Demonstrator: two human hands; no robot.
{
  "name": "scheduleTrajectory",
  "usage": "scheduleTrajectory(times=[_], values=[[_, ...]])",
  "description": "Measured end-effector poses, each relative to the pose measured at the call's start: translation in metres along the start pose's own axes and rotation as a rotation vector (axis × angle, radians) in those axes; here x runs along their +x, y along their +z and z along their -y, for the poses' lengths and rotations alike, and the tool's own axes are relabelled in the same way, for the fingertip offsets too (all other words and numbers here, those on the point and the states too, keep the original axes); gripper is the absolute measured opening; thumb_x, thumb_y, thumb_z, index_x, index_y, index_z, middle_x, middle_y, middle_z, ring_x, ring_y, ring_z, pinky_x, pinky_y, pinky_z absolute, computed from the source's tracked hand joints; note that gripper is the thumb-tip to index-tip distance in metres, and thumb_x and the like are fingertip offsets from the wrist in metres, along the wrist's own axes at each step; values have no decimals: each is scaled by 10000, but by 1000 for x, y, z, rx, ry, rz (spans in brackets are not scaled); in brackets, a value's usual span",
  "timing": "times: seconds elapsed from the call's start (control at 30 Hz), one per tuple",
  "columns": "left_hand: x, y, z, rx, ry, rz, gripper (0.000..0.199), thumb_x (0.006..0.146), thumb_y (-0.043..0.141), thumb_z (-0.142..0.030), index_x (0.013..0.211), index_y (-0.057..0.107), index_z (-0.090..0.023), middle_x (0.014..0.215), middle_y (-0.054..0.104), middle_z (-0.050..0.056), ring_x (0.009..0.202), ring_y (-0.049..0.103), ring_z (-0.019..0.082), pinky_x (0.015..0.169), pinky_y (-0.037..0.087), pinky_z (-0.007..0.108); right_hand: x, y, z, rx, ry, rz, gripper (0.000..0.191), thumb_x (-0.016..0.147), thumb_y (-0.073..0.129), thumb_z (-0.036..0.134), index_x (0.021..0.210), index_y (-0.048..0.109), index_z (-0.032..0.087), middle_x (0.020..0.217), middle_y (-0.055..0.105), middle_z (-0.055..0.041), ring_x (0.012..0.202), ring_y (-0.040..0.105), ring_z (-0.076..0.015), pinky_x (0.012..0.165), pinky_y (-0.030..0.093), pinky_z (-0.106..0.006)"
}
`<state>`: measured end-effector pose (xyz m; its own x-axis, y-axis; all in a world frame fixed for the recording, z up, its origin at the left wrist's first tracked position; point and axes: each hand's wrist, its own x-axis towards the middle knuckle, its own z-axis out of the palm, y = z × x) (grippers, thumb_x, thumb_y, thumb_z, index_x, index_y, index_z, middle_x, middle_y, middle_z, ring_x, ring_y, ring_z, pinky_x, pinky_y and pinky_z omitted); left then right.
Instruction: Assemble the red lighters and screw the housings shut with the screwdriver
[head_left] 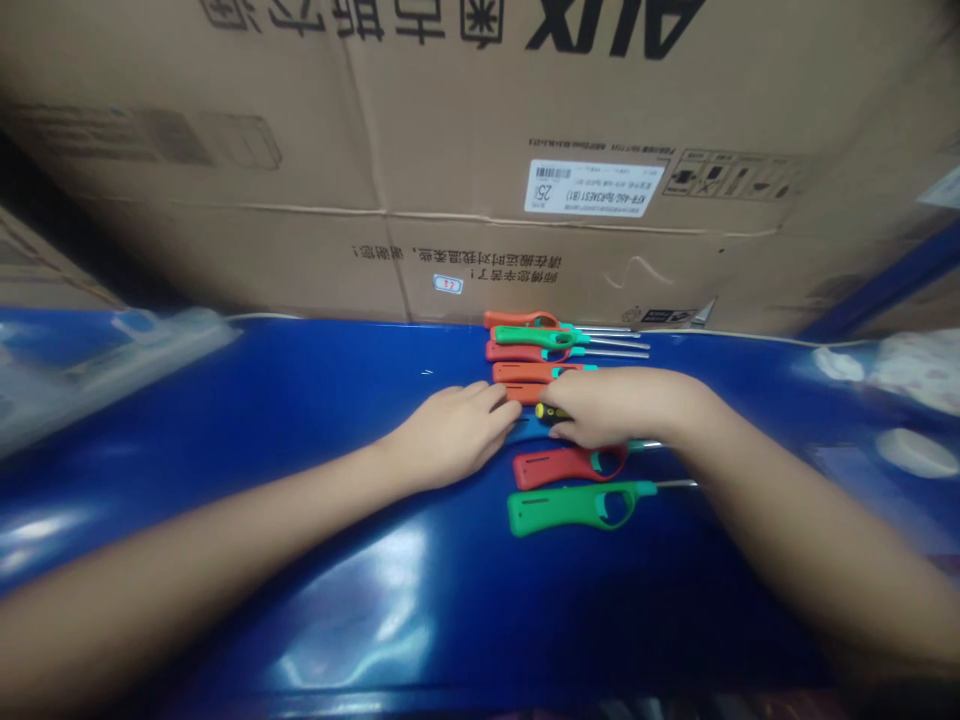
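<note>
Left hand: the left hand [461, 432] is palm down, fingers bent and partly closed, its fingertips at the left ends of the near orange lighter [519, 392] and the blue lighter [531, 430]; whether it grips either cannot be told.
Right hand: the right hand [619, 402] reaches in from the right, curled closed around a black-and-yellow handle [553, 412], whose yellow end shows at the left; the rest is hidden.
Blue lighter: under and beside the handle, largely covered by the right hand.
Far lighters: a far orange lighter [501, 320] lies closest to the box, then a far green lighter [521, 337], a far red lighter [514, 352] and a middle orange lighter [521, 372], close together, green partly overlapping its neighbours.
Near lighters: a near red lighter [551, 467] and, nearest of all, a near green lighter [555, 508], handles to the left, metal stems to the right.
Surface: glossy blue surface [225, 420], with bright reflections near the front.
Box: a big cardboard box [285, 170] stands behind the row, its print upside down, bearing a white label [592, 188] and a small blue-edged sticker [448, 284].
Left side: clear plastic packaging [161, 345], blurred.
Right side: a pale patterned bundle [922, 370] and a white rounded item [916, 453], too blurred to identify.
</note>
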<state>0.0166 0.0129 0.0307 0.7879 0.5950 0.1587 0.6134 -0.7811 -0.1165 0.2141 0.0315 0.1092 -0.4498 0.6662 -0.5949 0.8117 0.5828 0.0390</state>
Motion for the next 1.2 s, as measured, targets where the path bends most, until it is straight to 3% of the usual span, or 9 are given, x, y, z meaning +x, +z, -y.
scheduleTrajectory(times=[0.27,0.4,0.53,0.67,0.87,1.07,1.2], values=[[3,17,5,-132,-35,-71,281,1047,387,-291,970,620,-154,1018,661,84,939,640,223,789,530,334,-1,1,8,-30,50,3,241,864,517,229,891,737,136,748,694,-89,477,485,-145,474,302,-291],[2,16,5,-210,-70,-119,252,1034,444,-320,929,605,-158,1000,645,80,882,633,202,732,526,303,-2,0,9,-21,74,14,248,865,517,219,898,745,127,743,697,-91,465,480,-142,477,303,-297],[2,14,3,-148,-56,-101,253,1048,401,-323,1028,594,-162,1042,643,87,918,631,221,749,530,327,-1,1,10,-18,62,3,233,856,522,205,871,743,133,695,685,-73,430,451,-128,465,296,-294],[3,15,2,-67,-42,-45,302,1057,363,-318,1003,610,-153,1039,663,93,911,642,237,751,533,354,0,1,12,-33,58,-11,218,836,535,179,856,747,132,699,690,-77,430,449,-129,459,290,-296],[2,16,3,-116,-65,-86,303,1050,404,-333,930,618,-155,955,676,78,886,644,219,749,520,330,-1,1,15,-39,65,-12,223,829,549,177,878,762,128,712,700,-93,470,487,-153,474,312,-299],[3,15,3,-63,-59,-76,300,1061,358,-345,1056,607,-177,1034,671,75,915,641,224,735,518,330,-1,1,15,-27,64,-19,240,808,559,160,912,770,111,740,715,-111,506,533,-168,502,320,-302],[3,18,4,-57,-37,-78,345,1065,341,-335,982,625,-159,989,687,77,891,643,216,734,508,325,-2,0,18,-23,58,0,247,792,558,129,913,770,93,709,713,-112,464,512,-150,509,313,-302]])
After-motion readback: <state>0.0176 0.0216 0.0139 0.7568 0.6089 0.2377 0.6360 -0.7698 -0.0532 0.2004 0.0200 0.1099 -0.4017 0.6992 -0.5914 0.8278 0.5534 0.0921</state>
